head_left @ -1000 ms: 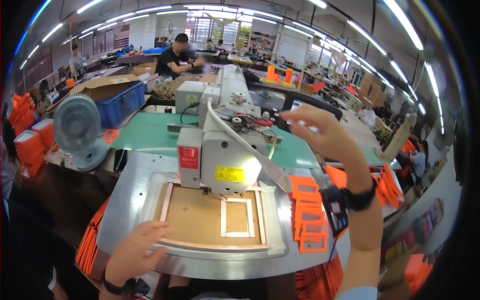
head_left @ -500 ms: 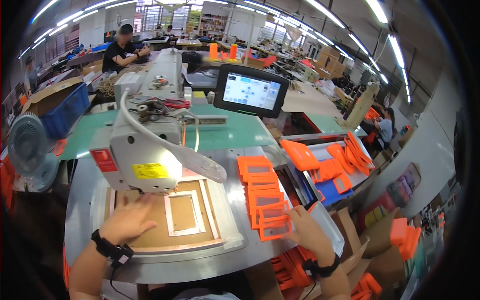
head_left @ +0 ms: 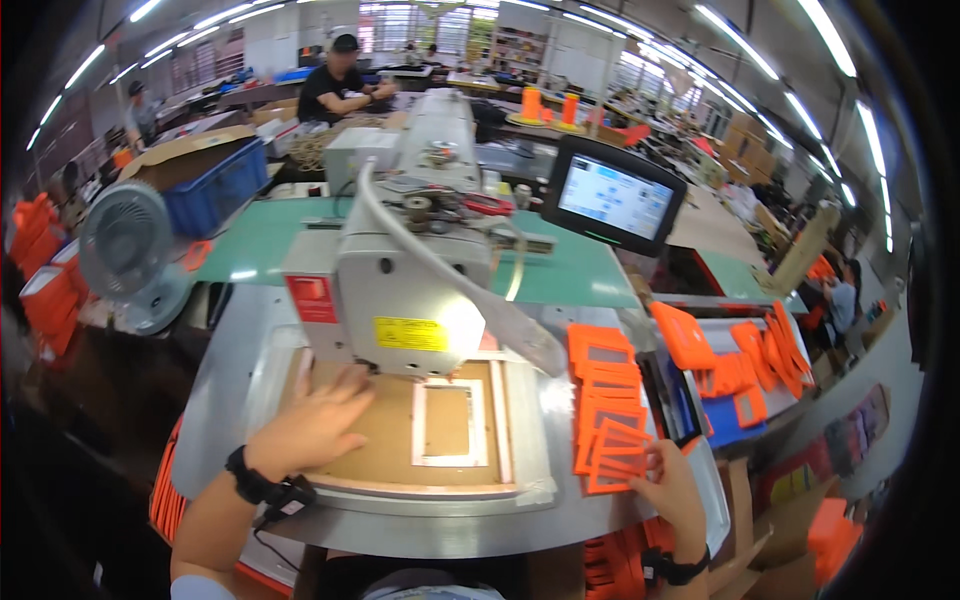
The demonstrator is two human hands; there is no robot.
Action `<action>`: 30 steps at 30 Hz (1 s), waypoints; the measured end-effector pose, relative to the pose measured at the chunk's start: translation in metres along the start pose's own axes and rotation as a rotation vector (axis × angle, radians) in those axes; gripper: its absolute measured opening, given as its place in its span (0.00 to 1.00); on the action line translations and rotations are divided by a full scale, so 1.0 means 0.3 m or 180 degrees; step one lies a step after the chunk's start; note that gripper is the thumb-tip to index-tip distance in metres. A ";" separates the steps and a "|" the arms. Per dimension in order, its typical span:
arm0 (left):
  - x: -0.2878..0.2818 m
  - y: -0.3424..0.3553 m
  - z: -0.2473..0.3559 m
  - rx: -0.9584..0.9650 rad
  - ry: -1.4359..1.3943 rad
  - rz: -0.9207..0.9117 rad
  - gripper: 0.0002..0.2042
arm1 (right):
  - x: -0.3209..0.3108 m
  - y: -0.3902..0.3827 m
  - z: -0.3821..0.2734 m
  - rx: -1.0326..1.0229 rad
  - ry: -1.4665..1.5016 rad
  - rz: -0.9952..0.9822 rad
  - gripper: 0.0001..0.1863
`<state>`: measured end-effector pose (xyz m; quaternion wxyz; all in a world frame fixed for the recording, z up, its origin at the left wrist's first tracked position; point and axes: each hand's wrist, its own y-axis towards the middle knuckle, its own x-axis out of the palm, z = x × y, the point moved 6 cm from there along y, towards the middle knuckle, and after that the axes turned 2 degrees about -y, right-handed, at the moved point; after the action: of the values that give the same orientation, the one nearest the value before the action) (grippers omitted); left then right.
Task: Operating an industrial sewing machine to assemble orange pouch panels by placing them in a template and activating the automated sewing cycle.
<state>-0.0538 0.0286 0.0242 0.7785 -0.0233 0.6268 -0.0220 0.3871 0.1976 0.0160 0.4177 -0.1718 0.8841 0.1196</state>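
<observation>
My left hand (head_left: pixel 315 422) lies flat with fingers spread on the brown board (head_left: pixel 370 466) of a pale clamp frame, just below the sewing machine head (head_left: pixel 405 290). Beside it on the board is a white-edged rectangular outline (head_left: pixel 477 425). On the metal table to the right, several flat orange rectangular frames with greyish windows (head_left: pixel 603 378) overlap in a row. At the near end of that row, my right hand (head_left: pixel 676 492) pinches the right edge of an orange frame (head_left: pixel 618 486) between thumb and fingers. That piece sits slightly askew on the others.
A tilted screen (head_left: pixel 614 200) stands behind the row. More orange pieces (head_left: pixel 732 372) lie in a tray at the right. Cardboard boxes (head_left: pixel 738 510) stand below. At the left are a fan (head_left: pixel 125 240) and a blue crate (head_left: pixel 215 190). A person (head_left: pixel 340 90) sits working farther back.
My view has turned left, so everything sits farther right in the picture. My right fingers have closed on the nearest orange frame, which has shifted askew. My left hand stays on the board.
</observation>
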 end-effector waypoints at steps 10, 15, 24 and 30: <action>0.080 0.152 0.029 0.0281 -0.0311 -0.0412 0.37 | 0.013 0.032 -0.034 0.0077 -0.0352 -0.0253 0.36; 0.082 0.150 0.028 0.0226 -0.0410 -0.0463 0.37 | 0.015 0.071 -0.035 -0.0023 -0.0500 -0.0503 0.38; 0.117 0.138 0.010 0.0296 -0.0448 -0.0431 0.38 | 0.034 0.121 0.072 -0.0336 -0.0301 -0.0312 0.38; 0.122 0.137 0.010 0.0281 -0.0434 -0.0387 0.37 | 0.019 0.111 -0.028 -0.0004 -0.0324 -0.0525 0.35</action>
<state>-0.0430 0.0674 -0.0134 0.8169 -0.0284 0.5682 -0.0951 0.3645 0.2238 0.0191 0.4704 -0.2380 0.8445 0.0939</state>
